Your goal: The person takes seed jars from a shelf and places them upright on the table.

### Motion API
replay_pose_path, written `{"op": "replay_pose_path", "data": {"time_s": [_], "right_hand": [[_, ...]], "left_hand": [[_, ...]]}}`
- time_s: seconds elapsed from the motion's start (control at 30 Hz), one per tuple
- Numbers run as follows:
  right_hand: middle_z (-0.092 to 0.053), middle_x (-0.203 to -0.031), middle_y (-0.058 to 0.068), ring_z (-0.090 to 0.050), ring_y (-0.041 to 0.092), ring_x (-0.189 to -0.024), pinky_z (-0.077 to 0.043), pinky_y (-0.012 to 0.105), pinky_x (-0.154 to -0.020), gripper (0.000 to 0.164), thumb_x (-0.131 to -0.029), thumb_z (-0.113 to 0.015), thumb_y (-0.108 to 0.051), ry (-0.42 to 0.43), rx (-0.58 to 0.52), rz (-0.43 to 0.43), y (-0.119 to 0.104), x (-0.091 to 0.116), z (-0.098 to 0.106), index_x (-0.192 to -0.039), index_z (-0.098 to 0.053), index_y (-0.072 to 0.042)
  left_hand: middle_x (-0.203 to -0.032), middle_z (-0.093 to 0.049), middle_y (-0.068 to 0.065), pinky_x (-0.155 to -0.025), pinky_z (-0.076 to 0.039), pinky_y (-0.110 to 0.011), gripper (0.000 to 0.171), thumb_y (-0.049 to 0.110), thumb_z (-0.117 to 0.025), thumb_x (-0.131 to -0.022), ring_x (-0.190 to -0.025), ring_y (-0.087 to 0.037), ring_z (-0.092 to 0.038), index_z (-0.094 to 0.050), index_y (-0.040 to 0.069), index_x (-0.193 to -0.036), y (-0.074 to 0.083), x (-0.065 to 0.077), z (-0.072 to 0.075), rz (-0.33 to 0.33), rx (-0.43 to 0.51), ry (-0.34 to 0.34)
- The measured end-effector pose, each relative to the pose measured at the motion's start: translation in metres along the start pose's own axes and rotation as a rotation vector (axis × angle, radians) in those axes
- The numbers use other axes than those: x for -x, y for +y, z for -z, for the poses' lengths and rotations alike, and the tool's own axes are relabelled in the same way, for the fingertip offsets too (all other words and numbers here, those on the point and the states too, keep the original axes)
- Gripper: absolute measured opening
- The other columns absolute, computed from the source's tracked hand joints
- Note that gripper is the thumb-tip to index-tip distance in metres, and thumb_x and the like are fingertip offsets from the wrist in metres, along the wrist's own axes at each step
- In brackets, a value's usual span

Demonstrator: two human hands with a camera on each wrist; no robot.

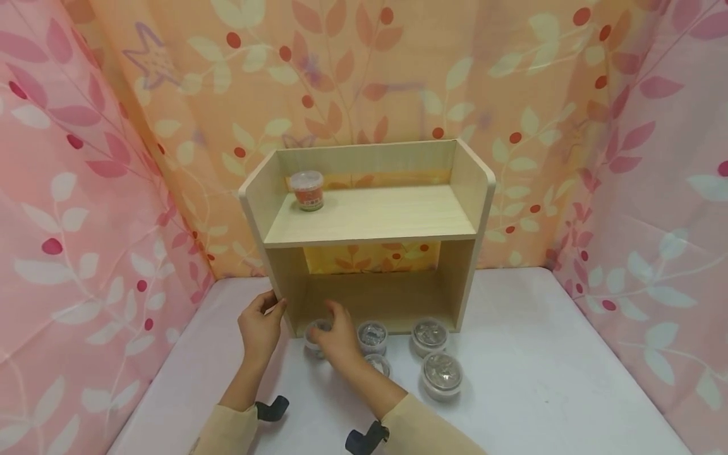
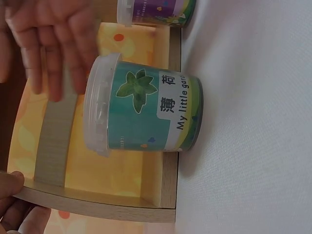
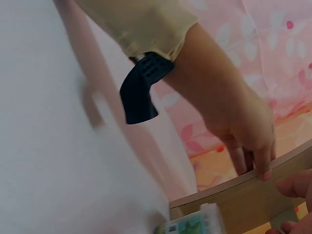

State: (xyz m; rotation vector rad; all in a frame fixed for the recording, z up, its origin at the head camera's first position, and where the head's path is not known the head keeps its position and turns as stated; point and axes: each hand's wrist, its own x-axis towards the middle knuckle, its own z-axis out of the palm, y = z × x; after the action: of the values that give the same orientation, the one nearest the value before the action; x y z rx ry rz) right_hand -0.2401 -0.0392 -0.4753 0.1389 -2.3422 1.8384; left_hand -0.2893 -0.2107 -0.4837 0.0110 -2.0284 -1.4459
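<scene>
A small plastic cup with a clear lid and a teal mint-leaf label (image 2: 139,105) stands on the table in front of the wooden shelf (image 1: 370,239). My right hand (image 1: 344,341) is over this cup, its fingers extended near the lid in the left wrist view; contact with the lid is unclear. With thumb and fingers on either side, my left hand (image 1: 260,325) pinches the front edge of the shelf's left side panel. On the upper board, toward the left, stands a cup with a red-orange label (image 1: 309,197).
Several more lidded cups stand on the white table near the shelf's front, among them a purple-labelled cup (image 2: 163,10) and one front right (image 1: 442,376). Floral curtains (image 1: 364,76) close off the back and both sides.
</scene>
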Motion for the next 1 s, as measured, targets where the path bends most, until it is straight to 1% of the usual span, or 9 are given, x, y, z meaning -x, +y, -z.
{"op": "replay_pose_path", "data": {"time_s": [0.17,0.37,0.47,0.57,0.63,0.8,1.0], "right_hand": [[-0.056,-0.145,0.016,-0.050,0.036,-0.138,-0.041,0.051,-0.116,0.058,-0.089,-0.076,-0.012,-0.047,-0.044,0.066,-0.017,0.001,0.010,-0.142,-0.054,-0.003],[-0.057,-0.145,0.012,-0.050,0.033,-0.140,-0.040,0.050,-0.118,0.054,-0.092,-0.075,-0.013,-0.076,-0.060,0.107,-0.040,0.002,0.024,-0.142,-0.055,-0.006],[-0.056,-0.147,0.007,-0.048,0.029,-0.142,-0.039,0.048,-0.119,0.054,-0.094,-0.074,-0.019,-0.124,-0.060,0.118,-0.052,0.004,0.033,-0.144,-0.054,-0.009],[-0.055,-0.148,0.005,-0.047,0.026,-0.144,-0.038,0.047,-0.120,0.055,-0.096,-0.073,-0.023,-0.188,-0.066,0.153,-0.065,0.005,0.044,-0.146,-0.051,-0.010],[-0.055,-0.149,0.005,-0.046,0.024,-0.144,-0.037,0.047,-0.120,0.056,-0.097,-0.072,-0.023,-0.223,-0.067,0.182,-0.072,0.004,0.050,-0.146,-0.050,-0.009],[-0.058,-0.147,0.005,-0.049,0.022,-0.141,-0.038,0.046,-0.120,0.053,-0.096,-0.072,-0.019,-0.275,-0.042,0.258,-0.088,0.000,0.065,-0.145,-0.052,-0.007],[-0.061,-0.142,0.005,-0.054,0.018,-0.136,-0.042,0.038,-0.117,0.050,-0.096,-0.073,-0.017,-0.312,0.005,0.322,-0.113,-0.009,0.082,-0.142,-0.056,-0.007]], "left_hand": [[-0.093,-0.077,-0.016,-0.076,-0.053,-0.006,0.017,0.002,-0.081,-0.086,-0.096,-0.032,-0.075,-0.077,-0.001,-0.102,-0.001,-0.002,0.000,-0.010,-0.005,0.001],[-0.095,-0.077,-0.018,-0.075,-0.052,-0.005,0.018,0.002,-0.081,-0.086,-0.096,-0.031,-0.075,-0.077,-0.002,-0.104,-0.001,-0.002,-0.001,-0.010,0.003,-0.008],[-0.095,-0.077,-0.018,-0.075,-0.053,-0.006,0.018,0.001,-0.081,-0.086,-0.097,-0.031,-0.075,-0.076,-0.002,-0.104,-0.001,-0.001,-0.001,-0.003,-0.001,-0.007],[-0.095,-0.077,-0.018,-0.074,-0.053,-0.006,0.018,0.001,-0.081,-0.086,-0.097,-0.032,-0.075,-0.076,-0.002,-0.104,-0.001,-0.001,-0.001,0.001,-0.006,-0.006],[-0.094,-0.077,-0.016,-0.073,-0.053,-0.006,0.018,0.002,-0.081,-0.086,-0.097,-0.032,-0.075,-0.076,-0.001,-0.103,-0.001,-0.001,-0.001,0.004,-0.008,-0.004],[-0.095,-0.078,-0.013,-0.072,-0.053,-0.006,0.018,0.002,-0.081,-0.086,-0.097,-0.032,-0.076,-0.077,-0.001,-0.103,-0.001,-0.001,-0.001,0.013,-0.016,-0.007],[-0.097,-0.077,-0.019,-0.072,-0.051,-0.004,0.018,0.003,-0.081,-0.086,-0.098,-0.032,-0.075,-0.076,-0.002,-0.103,0.004,0.000,0.000,0.021,-0.018,-0.015]]}}
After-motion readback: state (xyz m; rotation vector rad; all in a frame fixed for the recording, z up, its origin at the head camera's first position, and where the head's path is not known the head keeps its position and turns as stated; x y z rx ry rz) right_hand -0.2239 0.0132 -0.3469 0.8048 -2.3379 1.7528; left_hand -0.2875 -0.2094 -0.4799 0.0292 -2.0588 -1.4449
